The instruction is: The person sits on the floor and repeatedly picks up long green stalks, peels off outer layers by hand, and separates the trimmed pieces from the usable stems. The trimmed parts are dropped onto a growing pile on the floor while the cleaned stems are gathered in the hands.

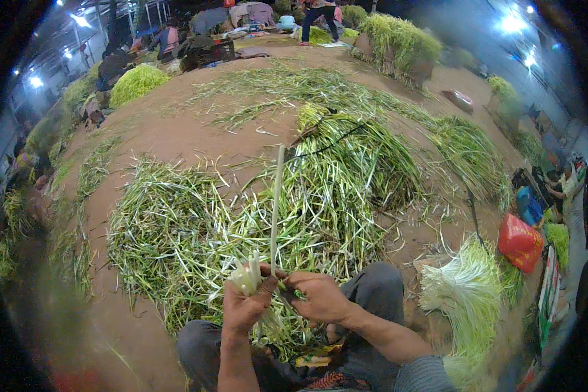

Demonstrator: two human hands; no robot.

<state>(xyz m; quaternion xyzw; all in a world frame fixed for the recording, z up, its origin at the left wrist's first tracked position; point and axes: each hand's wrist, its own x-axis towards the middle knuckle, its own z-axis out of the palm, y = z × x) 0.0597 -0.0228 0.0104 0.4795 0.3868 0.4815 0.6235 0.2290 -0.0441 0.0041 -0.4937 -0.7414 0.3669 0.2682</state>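
My left hand (243, 307) grips a bunch of short pale stalks (245, 280), their ends pointing up out of the fist. One long pale stalk (277, 210) stands upright between my two hands, its lower end at the fingertips. My right hand (318, 296) meets the left there, its fingers closed on a bit of green leaf (299, 294) beside the stalk's lower end. Fingers hide exactly which hand bears the stalk. Beyond and beneath both hands spreads a loose heap of long green leaves (294, 220).
A neat bundle of pale-stemmed greens (463, 294) lies to my right, near a red bag (520, 242). A dark cord (330, 145) crosses a tied green bundle ahead. Farther off are a yellow-green heap (138, 84), a dark crate (209, 53) and a standing person (318, 22).
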